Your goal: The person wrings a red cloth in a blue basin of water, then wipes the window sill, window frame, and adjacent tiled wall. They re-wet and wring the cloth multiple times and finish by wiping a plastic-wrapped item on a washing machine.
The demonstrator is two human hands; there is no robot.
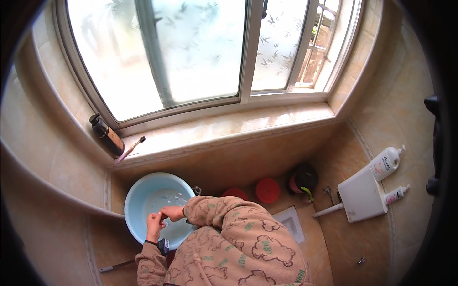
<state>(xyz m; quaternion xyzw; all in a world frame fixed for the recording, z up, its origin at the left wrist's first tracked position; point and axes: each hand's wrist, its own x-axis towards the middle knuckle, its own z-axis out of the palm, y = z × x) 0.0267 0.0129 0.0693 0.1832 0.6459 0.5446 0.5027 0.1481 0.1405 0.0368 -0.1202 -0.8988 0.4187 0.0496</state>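
Note:
A light-blue round basin (135,190) with water in it stands low in the corner below the window. Over its near part, my left hand (153,226) is closed, with its fingertips meeting those of my right hand (173,213). The right hand comes in from the right and its fingers are closed too. Whatever the fingers pinch, if anything, is too small to make out. A dark band with a small device (163,246) circles my left wrist. Both sleeves are tan with a bear print.
A dark pump bottle (107,136) and a toothbrush (130,149) lie at the sill's left end. Red tubs (267,190) and a dark container (304,178) line the wall. A white cistern (361,196) bearing bottles hangs right, above a white floor fixture (292,223).

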